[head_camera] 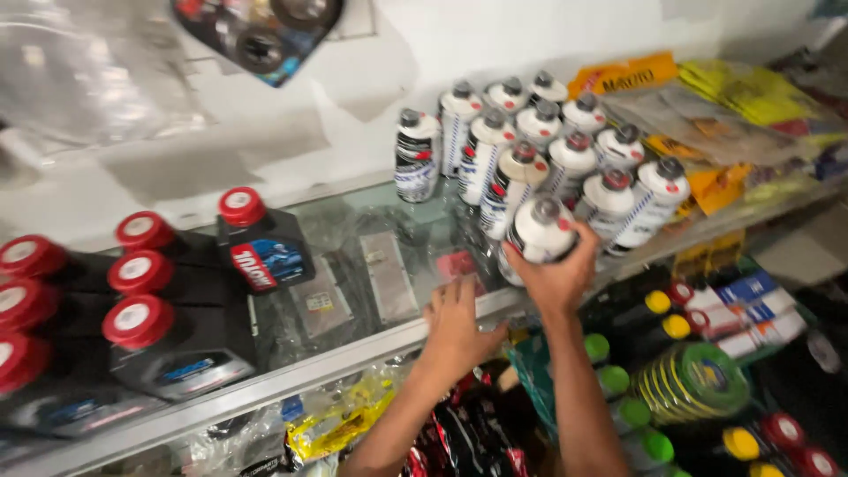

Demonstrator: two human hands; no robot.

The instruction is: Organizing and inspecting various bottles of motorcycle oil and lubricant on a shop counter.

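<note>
My right hand (555, 274) is wrapped around a white bottle with a dark cap (539, 231), tilted at the front of a cluster of several like white bottles (565, 155) on a glass shelf (389, 265). My left hand (458, 325) rests on the shelf's metal front edge (291, 375) with its fingers spread, holding nothing. The held bottle touches its neighbours in the cluster.
Several black oil bottles with red caps (168, 309) stand at the shelf's left. Yellow and clear packets (707, 106) lie at the back right. Below the shelf are bottles with green and yellow caps (636, 371), a coil (698, 380) and bagged goods (344, 424).
</note>
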